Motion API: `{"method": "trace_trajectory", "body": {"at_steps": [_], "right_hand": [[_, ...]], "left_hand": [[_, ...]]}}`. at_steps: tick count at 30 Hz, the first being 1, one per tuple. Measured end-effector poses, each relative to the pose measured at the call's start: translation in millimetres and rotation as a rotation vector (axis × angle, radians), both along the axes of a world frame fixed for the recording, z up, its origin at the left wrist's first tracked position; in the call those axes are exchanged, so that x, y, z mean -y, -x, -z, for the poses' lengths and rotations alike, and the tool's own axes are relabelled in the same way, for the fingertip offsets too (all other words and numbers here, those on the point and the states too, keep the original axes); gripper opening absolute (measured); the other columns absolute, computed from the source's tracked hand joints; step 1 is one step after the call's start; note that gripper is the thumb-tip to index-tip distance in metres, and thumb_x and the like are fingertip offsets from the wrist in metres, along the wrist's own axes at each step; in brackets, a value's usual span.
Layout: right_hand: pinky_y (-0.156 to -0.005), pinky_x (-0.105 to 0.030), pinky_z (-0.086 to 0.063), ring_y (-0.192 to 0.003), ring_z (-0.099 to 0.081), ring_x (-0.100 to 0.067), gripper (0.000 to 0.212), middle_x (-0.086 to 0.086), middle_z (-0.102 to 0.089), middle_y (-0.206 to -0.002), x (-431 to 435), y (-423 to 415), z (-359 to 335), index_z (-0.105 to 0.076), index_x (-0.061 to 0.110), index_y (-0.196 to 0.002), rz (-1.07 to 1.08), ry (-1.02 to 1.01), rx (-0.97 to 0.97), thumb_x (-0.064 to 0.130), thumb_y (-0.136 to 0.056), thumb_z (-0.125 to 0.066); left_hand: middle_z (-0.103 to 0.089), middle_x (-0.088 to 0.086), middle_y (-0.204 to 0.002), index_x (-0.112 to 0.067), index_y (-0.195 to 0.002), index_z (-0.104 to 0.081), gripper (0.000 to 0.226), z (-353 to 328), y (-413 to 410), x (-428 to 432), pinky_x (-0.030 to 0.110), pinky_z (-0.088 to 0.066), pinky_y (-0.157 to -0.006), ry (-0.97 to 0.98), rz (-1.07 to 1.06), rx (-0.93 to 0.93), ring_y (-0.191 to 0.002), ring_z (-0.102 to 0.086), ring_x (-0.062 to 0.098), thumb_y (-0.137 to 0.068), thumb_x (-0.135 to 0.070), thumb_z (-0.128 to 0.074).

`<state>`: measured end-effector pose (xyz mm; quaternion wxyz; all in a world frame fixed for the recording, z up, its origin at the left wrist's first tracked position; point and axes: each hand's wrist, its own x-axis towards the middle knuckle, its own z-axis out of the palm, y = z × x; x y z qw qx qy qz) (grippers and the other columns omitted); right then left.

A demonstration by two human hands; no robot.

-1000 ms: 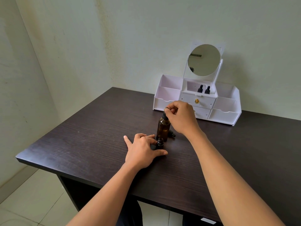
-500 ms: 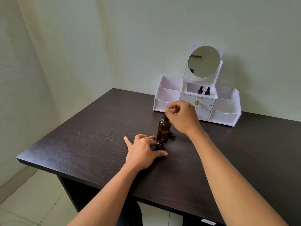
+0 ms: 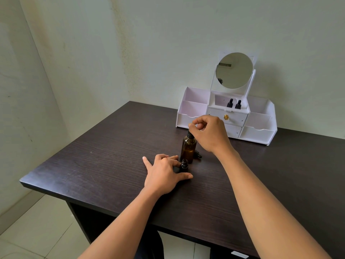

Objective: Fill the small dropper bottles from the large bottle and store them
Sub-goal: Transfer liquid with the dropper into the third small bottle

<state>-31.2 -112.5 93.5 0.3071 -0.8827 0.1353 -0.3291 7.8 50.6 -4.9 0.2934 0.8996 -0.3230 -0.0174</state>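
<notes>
A large amber bottle (image 3: 188, 148) stands upright on the dark table (image 3: 104, 161). My right hand (image 3: 209, 134) pinches the black dropper cap (image 3: 190, 135) on top of it. Just in front stands a small dark dropper bottle (image 3: 184, 166) with its mouth uncapped. My left hand (image 3: 164, 173) holds that small bottle between thumb and fingers, palm on the table. A small black dropper cap (image 3: 197, 155) lies on the table behind the large bottle. Two capped small bottles (image 3: 233, 104) stand in the top middle compartment of the white organizer (image 3: 261, 131).
The organizer has a round mirror (image 3: 234, 70) on top, two drawers in the middle and open side compartments; it stands at the back against the wall. The table's left and front edges drop to a tiled floor (image 3: 37, 230).
My right hand's fingers have shifted slightly on the large bottle's dropper cap. My left hand and the small bottle have stayed in place.
</notes>
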Motion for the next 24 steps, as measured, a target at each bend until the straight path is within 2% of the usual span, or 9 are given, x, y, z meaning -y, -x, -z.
{"method": "trace_trajectory", "body": {"at_steps": [13,20,24], "right_hand": [[-0.06,-0.012,-0.04,-0.061,-0.054,-0.004,0.012,0.003,-0.061,-0.07,-1.8,2.8,-0.9,-0.072,0.012,-0.095,-0.008,0.001,-0.027,0.021,-0.088,-0.072],[-0.061,-0.011,-0.039,-0.061,-0.053,-0.001,0.011,0.01,-0.057,-0.069,-3.1,2.8,-1.0,-0.072,0.011,-0.098,-0.009,0.006,-0.04,0.018,-0.091,-0.068],[-0.068,-0.02,-0.047,-0.066,-0.054,-0.001,0.014,0.005,-0.061,-0.077,-1.7,2.4,-9.7,-0.072,0.01,-0.1,0.005,0.017,0.028,0.019,-0.091,-0.068]], "left_hand": [[-0.046,-0.019,-0.148,-0.034,-0.12,-0.07,0.063,0.8,0.2,0.7,0.071,0.014,-0.111,-0.011,-0.003,0.009,-0.144,-0.021,0.009,-0.074,-0.076,-0.062],[-0.047,-0.019,-0.148,-0.034,-0.118,-0.071,0.062,1.8,-0.3,0.8,0.071,0.013,-0.111,0.002,-0.002,0.008,-0.143,-0.021,0.008,-0.073,-0.077,-0.063],[-0.047,-0.019,-0.148,-0.035,-0.119,-0.07,0.062,1.0,-0.1,0.9,0.071,0.014,-0.111,0.001,-0.001,0.0,-0.143,-0.021,0.008,-0.073,-0.077,-0.063]]}}
